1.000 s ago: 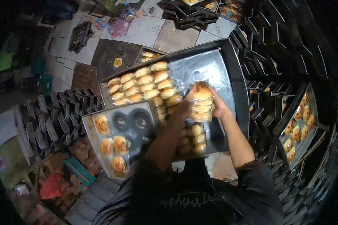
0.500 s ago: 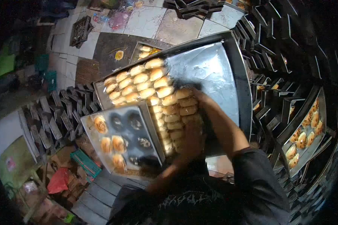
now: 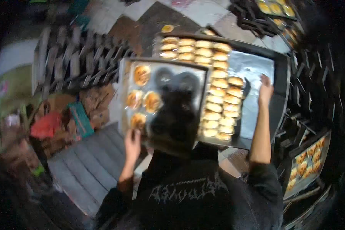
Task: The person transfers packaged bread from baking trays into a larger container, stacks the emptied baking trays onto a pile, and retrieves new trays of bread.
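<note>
My left hand (image 3: 133,142) is at the near-left edge of a smaller tray with round moulds (image 3: 172,63), its fingers by a round golden bun (image 3: 138,121); whether it grips anything is unclear. Several swirled buns lie on that tray's left side. The small tray overlaps the left part of a large dark tray (image 3: 281,76), which holds rows of wrapped oblong buns (image 3: 219,83). Over the bare right part of the large tray is my right hand (image 3: 266,89), blurred, fingers apart, with nothing visible in it.
Stacked dark trays (image 3: 74,61) stand at the left, more at the right. A tilted tray of topped buns (image 3: 306,166) is at the lower right. Grey slats (image 3: 84,165), a red bag (image 3: 46,124) and a teal crate (image 3: 80,119) are at the lower left.
The hands have parted: the left went to the small tray, the right over the large tray's bare part. The bun block now sits beside the other rows. The view has swung left.
</note>
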`<control>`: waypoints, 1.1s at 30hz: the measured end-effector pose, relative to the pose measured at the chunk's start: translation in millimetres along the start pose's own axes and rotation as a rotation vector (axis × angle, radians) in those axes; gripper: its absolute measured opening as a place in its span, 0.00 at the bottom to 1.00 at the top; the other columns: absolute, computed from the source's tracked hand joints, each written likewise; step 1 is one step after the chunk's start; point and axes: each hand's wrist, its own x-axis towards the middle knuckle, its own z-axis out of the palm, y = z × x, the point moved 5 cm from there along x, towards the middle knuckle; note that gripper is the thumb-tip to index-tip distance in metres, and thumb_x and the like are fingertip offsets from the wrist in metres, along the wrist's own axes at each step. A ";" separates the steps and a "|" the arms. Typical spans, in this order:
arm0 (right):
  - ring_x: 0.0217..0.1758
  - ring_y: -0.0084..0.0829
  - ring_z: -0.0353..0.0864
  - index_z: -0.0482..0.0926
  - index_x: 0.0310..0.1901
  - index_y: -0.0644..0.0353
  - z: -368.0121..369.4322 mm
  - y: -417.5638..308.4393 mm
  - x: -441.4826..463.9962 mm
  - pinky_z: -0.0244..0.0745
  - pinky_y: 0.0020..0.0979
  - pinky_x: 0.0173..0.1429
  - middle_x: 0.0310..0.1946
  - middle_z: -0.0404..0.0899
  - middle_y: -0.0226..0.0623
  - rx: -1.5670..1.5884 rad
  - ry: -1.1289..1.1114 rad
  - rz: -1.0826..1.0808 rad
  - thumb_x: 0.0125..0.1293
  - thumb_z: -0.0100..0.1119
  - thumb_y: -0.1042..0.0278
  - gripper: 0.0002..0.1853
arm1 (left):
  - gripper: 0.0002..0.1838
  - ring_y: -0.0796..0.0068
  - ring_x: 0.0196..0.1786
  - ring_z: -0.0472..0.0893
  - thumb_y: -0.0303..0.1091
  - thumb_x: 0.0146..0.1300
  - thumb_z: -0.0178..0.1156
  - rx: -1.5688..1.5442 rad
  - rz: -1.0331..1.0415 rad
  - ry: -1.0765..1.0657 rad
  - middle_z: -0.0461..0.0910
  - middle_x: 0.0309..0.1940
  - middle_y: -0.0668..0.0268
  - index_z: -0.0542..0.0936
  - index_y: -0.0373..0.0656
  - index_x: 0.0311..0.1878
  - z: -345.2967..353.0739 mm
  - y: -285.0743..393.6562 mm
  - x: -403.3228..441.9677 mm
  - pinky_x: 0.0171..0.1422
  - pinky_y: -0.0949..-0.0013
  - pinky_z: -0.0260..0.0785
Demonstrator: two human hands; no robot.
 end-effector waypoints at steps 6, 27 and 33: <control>0.37 0.23 0.72 0.73 0.43 0.66 133.0 -128.8 -229.6 0.67 0.24 0.43 0.34 0.75 0.37 0.294 -0.169 -0.088 0.63 0.48 0.65 0.13 | 0.18 0.59 0.43 0.74 0.42 0.61 0.49 0.016 0.102 -0.067 0.74 0.42 0.53 0.71 0.37 0.47 -13.7 -62.2 97.0 0.46 0.61 0.66; 0.51 0.38 0.66 0.62 0.51 0.69 331.5 -184.9 -367.7 0.61 0.35 0.56 0.48 0.67 0.51 0.376 -0.234 0.262 0.64 0.44 0.49 0.27 | 0.32 0.64 0.51 0.73 0.57 0.60 0.45 -0.588 -0.414 -0.703 0.70 0.51 0.55 0.64 0.39 0.58 -3.0 -92.0 189.4 0.56 0.62 0.64; 0.47 0.42 0.71 0.64 0.48 0.72 392.4 -177.7 -250.1 0.67 0.36 0.50 0.46 0.69 0.56 0.286 -0.193 0.294 0.60 0.48 0.43 0.32 | 0.54 0.51 0.66 0.52 0.73 0.49 0.39 -0.346 0.003 -0.818 0.48 0.63 0.43 0.45 0.33 0.65 31.8 -35.3 307.0 0.66 0.57 0.50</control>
